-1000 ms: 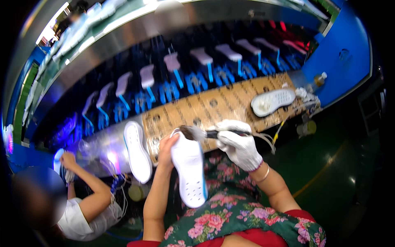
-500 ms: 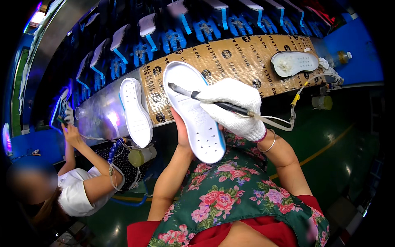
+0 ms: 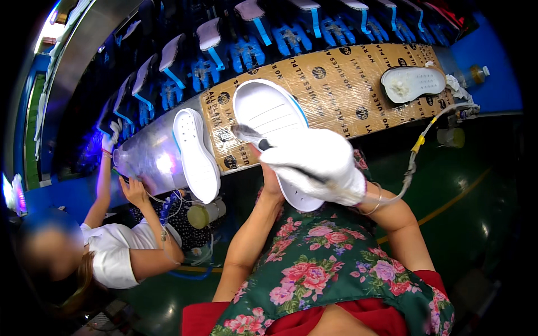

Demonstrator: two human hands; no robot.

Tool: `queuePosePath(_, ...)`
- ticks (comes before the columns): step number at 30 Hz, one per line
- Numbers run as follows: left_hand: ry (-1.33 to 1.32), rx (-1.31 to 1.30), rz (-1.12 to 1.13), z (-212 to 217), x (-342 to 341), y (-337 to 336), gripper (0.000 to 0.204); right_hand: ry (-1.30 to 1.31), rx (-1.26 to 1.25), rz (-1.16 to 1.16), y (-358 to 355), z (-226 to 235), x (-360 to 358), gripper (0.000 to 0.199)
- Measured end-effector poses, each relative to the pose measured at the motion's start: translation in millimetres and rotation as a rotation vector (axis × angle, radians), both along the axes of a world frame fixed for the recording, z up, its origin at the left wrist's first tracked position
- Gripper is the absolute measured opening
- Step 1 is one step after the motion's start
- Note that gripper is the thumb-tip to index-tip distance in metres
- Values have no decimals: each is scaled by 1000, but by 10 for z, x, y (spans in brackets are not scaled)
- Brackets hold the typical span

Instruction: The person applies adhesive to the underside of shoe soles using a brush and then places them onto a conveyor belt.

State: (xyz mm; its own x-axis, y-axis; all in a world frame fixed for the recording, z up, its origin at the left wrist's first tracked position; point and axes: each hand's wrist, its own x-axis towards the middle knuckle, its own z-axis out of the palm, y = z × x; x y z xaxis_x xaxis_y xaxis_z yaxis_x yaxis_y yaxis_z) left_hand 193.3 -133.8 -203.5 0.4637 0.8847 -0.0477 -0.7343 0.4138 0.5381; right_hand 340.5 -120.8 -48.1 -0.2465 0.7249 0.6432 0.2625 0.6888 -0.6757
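A white shoe sole [image 3: 269,109] with a blue side stripe is tilted over the bench's near edge. My bare left hand [image 3: 270,178] grips its left side from beneath, the fingers partly hidden. In a white glove, my right hand [image 3: 320,165] is closed round a dark-handled brush [image 3: 251,136] with a hose trailing from it. The blurred bristles are at the sole's left edge; whether they touch it I cannot tell. The glove covers the sole's middle. Left of it, another white sole [image 3: 196,154] with small holes lies on the bench.
Brown printed cardboard under clear film [image 3: 347,84] covers the bench. On its right lies a dark-rimmed sole [image 3: 413,83] bearing a whitish lump. Blue brackets [image 3: 246,53] carrying shoe-shaped pads line the far side. A co-worker [image 3: 115,246] is at the left, near a yellowish container [image 3: 204,215].
The brush has gone from the sole's inner surface to its left edge. My right hand has come down over the sole's near half. The co-worker's hands have moved apart.
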Motion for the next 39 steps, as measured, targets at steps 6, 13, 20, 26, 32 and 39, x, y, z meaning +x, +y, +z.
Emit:
queuePosePath(6,105,-31,129,109,-30,52,98,-134,133,-143,26,-57,28,31)
queuePosePath(13,100,-57,206,197,-186,141,99,63,31,-44,82,-68,103,23)
queuePosePath(20,-41,87,-61,180,-272,344,120,17,26,130,-90,-116,20,27)
queuePosePath(26,-258,50,-125,438,-279,483,121,79,-220,106,-139,-114,-52,15)
queuePosePath(32,-420,89,-34,549,-300,616,127,91,51,29,-110,-233,-58,29)
queuePosePath(39,-455,132,-6,747,-271,829,122,71,86,135,-170,-270,-75,25)
